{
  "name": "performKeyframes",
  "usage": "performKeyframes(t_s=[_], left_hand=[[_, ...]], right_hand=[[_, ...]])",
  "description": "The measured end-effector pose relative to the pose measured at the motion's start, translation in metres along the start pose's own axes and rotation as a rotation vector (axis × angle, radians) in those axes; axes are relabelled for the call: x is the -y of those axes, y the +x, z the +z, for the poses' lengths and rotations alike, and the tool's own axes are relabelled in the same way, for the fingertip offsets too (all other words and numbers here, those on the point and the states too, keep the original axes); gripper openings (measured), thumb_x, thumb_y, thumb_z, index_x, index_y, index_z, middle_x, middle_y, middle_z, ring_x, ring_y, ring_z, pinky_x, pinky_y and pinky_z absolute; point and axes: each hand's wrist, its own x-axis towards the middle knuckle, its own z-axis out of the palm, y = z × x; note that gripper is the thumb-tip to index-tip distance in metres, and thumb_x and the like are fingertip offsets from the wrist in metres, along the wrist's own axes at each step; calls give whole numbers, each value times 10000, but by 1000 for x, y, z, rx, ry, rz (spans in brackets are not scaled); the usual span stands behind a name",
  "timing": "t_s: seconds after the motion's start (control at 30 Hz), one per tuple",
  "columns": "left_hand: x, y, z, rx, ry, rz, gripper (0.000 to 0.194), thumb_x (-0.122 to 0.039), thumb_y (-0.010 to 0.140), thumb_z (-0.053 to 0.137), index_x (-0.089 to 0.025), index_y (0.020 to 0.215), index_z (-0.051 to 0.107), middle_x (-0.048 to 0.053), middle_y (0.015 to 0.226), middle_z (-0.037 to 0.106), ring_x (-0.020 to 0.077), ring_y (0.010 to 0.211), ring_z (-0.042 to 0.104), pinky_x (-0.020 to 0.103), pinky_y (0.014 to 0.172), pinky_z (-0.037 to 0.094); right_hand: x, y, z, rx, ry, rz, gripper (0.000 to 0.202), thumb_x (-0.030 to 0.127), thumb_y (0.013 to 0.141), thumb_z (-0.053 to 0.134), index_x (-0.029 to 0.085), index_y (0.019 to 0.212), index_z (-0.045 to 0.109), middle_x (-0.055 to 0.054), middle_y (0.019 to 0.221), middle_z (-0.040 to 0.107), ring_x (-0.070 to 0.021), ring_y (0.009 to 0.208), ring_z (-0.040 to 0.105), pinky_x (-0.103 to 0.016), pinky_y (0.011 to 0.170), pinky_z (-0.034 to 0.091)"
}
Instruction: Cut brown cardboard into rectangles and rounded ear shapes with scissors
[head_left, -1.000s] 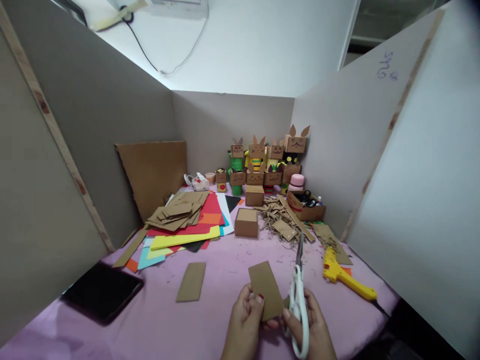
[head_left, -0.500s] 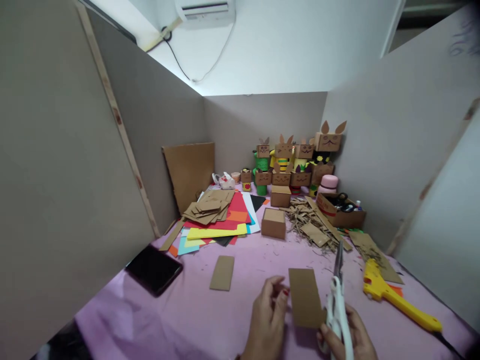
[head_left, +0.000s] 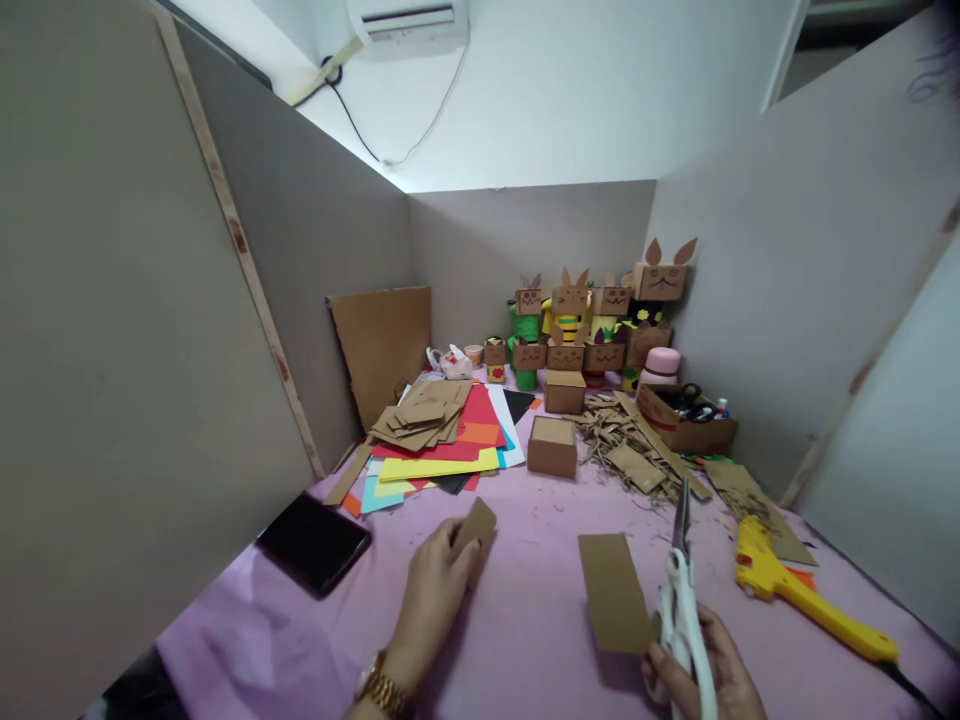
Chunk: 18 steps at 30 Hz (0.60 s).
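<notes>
My left hand (head_left: 439,575) is closed around a small rectangular cardboard piece (head_left: 478,522), tilted up off the purple table cover. In my right hand (head_left: 712,670) is a pair of white-handled scissors (head_left: 681,600), blades together and pointing away from me. A larger cardboard rectangle (head_left: 613,590) is pinched by its lower right corner in the same hand, left of the scissors. A closed cardboard box (head_left: 552,448) stands beyond both hands.
A black tablet-like device (head_left: 315,543) lies at left. Coloured paper (head_left: 435,463) and a stack of cardboard pieces (head_left: 420,415) lie behind it. Cardboard scraps (head_left: 630,440) and a yellow glue gun (head_left: 810,600) are at right. Cardboard animal figures (head_left: 570,300) stand at the back.
My left hand has moved left from beside the larger cardboard and picked up the small cardboard piece from the table. My right hand still holds the scissors and larger cardboard.
</notes>
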Motion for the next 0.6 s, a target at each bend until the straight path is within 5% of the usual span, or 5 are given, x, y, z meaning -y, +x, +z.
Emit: performKeyframes(t_s=[0.13,0.33,0.6], left_hand=[[-17,-14,21,150,-260,-54,374,-448,827,424,-126,801,613,54,670,632,174,600,582,245,517,436],[-30,-37,49,356,-997,-298,328,-379,742,650,-168,991,611,54,841,681,135,675,622,198,550,492],[-28,-43,73,416,-1080,-337,434,-297,668,742,-157,1048,586,96,957,698,172,757,661,176,531,501]], right_hand=[[-3,7,-6,65,-7,80,674,432,433,836,232,937,437,46,494,642,-185,383,596,-257,359,467],[-8,3,-2,2,6,-73,569,420,536,790,222,966,475,72,517,607,-107,374,553,-183,358,435],[-1,-1,6,-22,123,-56,574,407,532,806,230,959,467,89,535,583,-87,392,545,-165,368,427]])
